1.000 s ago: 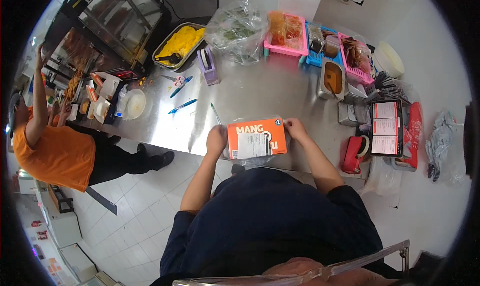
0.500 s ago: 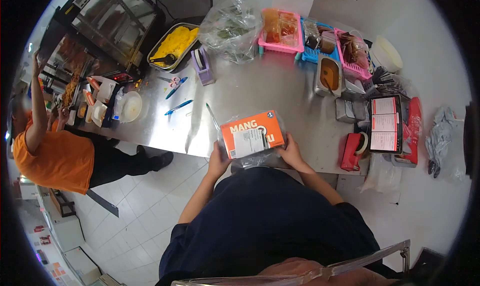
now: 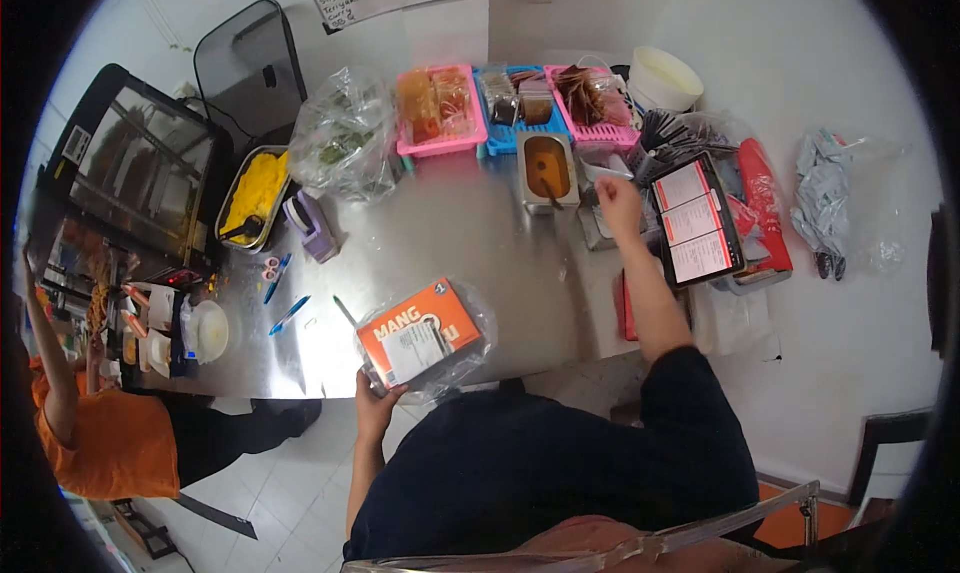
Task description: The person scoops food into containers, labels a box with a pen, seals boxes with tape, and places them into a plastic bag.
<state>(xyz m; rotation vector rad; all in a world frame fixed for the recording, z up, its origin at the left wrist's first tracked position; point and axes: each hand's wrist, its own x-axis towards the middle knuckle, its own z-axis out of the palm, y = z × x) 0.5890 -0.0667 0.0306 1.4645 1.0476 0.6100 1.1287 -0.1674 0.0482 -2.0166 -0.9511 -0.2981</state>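
Observation:
An orange box [image 3: 440, 308] with a white label lies in a clear plastic bag [image 3: 472, 351] at the counter's front. My left hand [image 3: 378, 398] grips its near left corner. My right hand [image 3: 617, 201] is raised off the box, with its fingers curled, over small metal containers [image 3: 598, 235], between a metal pan of brown sauce [image 3: 546, 168] and a tablet [image 3: 690, 223]. What those fingers hold, if anything, is hidden. A green pen [image 3: 342, 308] lies beside the box.
On the steel counter [image 3: 480, 263] stand pink baskets [image 3: 434, 143], a blue basket [image 3: 525, 138], a bag of greens [image 3: 340, 133], a yellow food tray [image 3: 255, 193] and a purple tape dispenser [image 3: 310, 228]. At left, a co-worker in orange [image 3: 110, 438] reaches by a warming cabinet [image 3: 130, 173].
My right hand has left the box and moved up and right. My left hand and the box have shifted down and left, the box tilting further. The view has swung.

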